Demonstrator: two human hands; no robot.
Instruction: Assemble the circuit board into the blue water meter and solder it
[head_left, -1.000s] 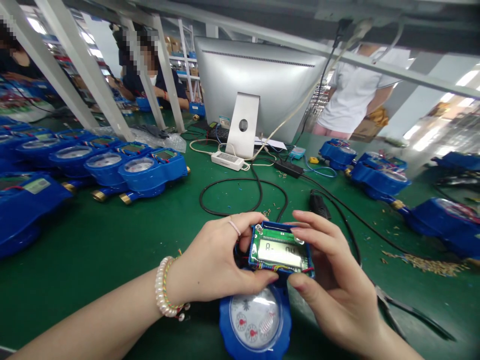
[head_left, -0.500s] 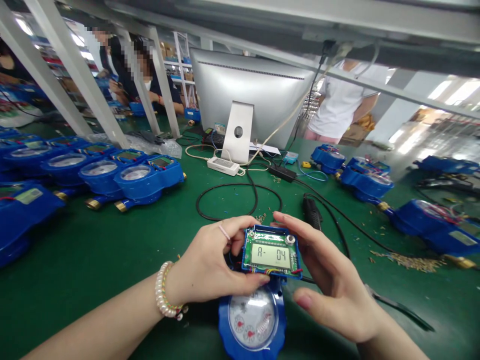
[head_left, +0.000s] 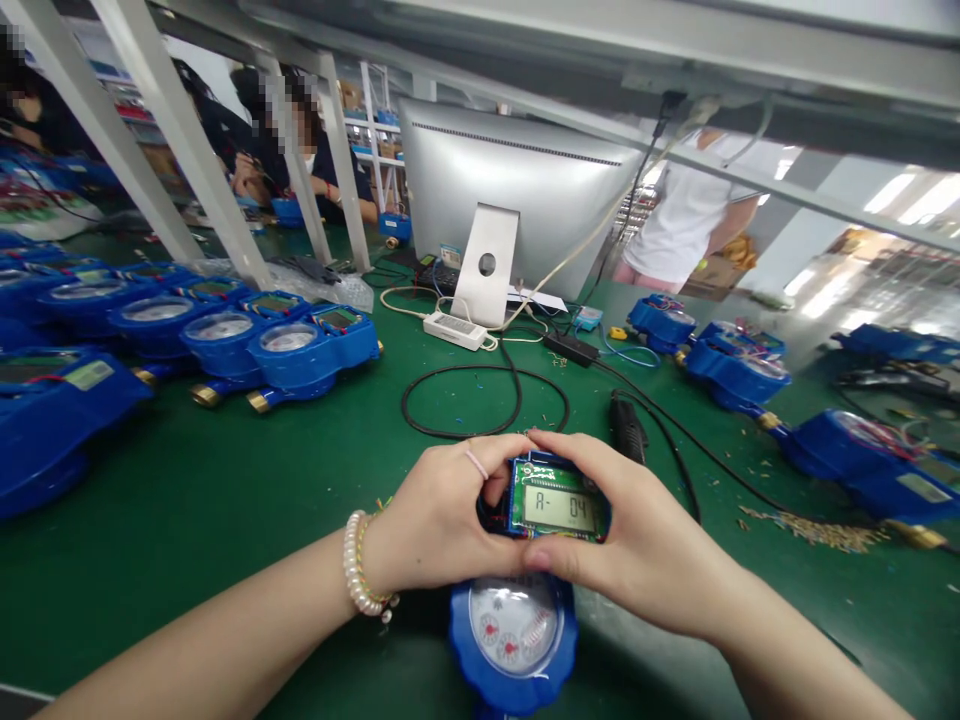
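A blue water meter (head_left: 517, 635) with a round dial stands in front of me at the lower middle. At its upper end is a display module (head_left: 559, 508), a green circuit board in a blue frame, whose screen reads "A- 04". My left hand (head_left: 439, 520) is closed on the module's left side, thumb along the near edge. From the right, my right hand (head_left: 645, 535) wraps round the module, its thumb against the near edge and fingers over the far edge. Both thumbs nearly meet. The fingers cover the module's right edge and part of its far edge.
Rows of blue water meters (head_left: 289, 345) stand at the left, more at the right. A monitor (head_left: 517, 180) rises behind a looped black cable (head_left: 409, 405). A black-handled tool (head_left: 627, 428) and scattered small brass-coloured pieces (head_left: 832, 530) lie to the right. Several people are beyond the table.
My right hand has moved left and closed onto the display module, where its fingers were apart before. The view has shifted slightly, and the left hand keeps its hold.
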